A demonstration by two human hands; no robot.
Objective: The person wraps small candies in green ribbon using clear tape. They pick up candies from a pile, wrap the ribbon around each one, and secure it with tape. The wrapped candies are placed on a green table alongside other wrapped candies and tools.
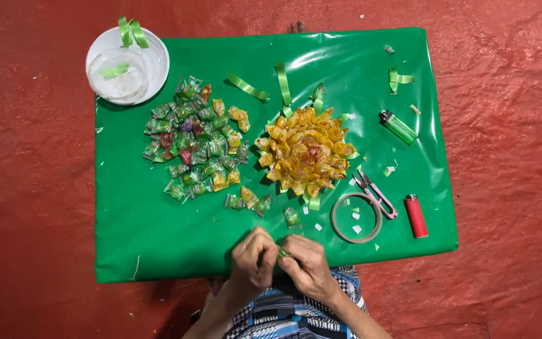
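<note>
— So, what is being held?

— A small green wrapped candy (283,253), pinched between the two hands at the near edge of the green sheet (158,238). Only a sliver of it shows between the fingertips.

— Which way does it lie?

— Its long axis seems to run roughly from one hand to the other, one end toward each, though too little shows to be sure.

— And the hands?

— The left hand (253,257) is curled, knuckles up, thumb and fingers clamped on the candy's left end. The right hand (308,263) mirrors it, fingertips closed on the other end. The two hands touch at the fingertips, and both forearms come up from the lower edge of the view over a checked cloth (296,311).

— What lies beyond them?

— Just ahead of the hands is a single loose candy (292,217). Ahead and to the right lies a tape ring (356,217), with small scissors (374,191) and a red lighter (416,215) past it. Farther ahead sits a yellow rosette of candies (305,150). Ahead and to the left spreads a heap of green candies (196,141), and well beyond that a white plate (158,63). A green lighter (398,127) lies far ahead to the right, with strips of green ribbon (248,87) near the rosette.
</note>
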